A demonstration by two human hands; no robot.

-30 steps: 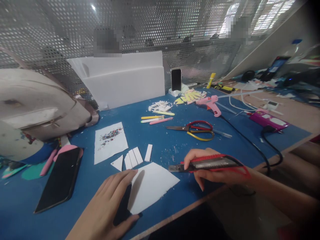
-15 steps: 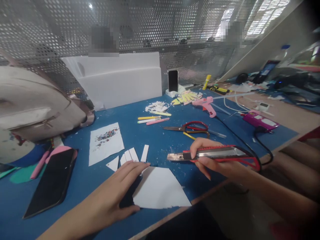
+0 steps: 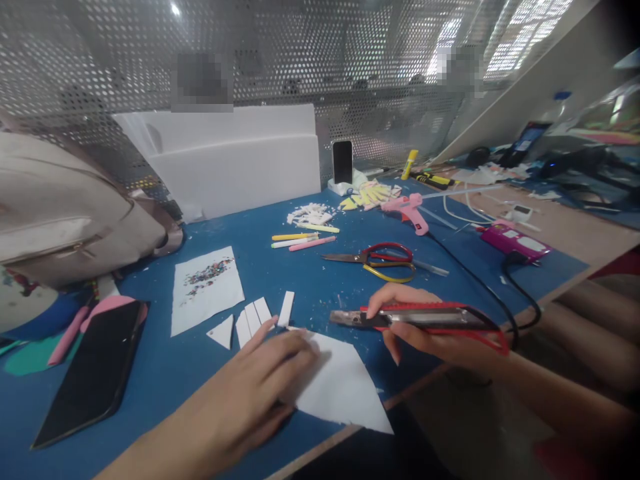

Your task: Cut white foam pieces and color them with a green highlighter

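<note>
Red cutter sits clasped in right grip; loosely curled left grip overlaps card.

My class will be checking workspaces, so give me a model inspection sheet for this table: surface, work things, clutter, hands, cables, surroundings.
Surface: blue table, small white crumbs scattered on it.
Work things: white sheet, one corner past the near edge; cutter, blade out.
Clutter: strips, scissors, markers, glue gun, white scraps, flat phone.
Hands: left hand over the sheet, fingers spread, contact unclear; right hand grips the cutter.
Cables: black cable from the glue gun toward the near right edge; another beside the purple box.
Surroundings: bag at left, perforated screen behind.
</note>
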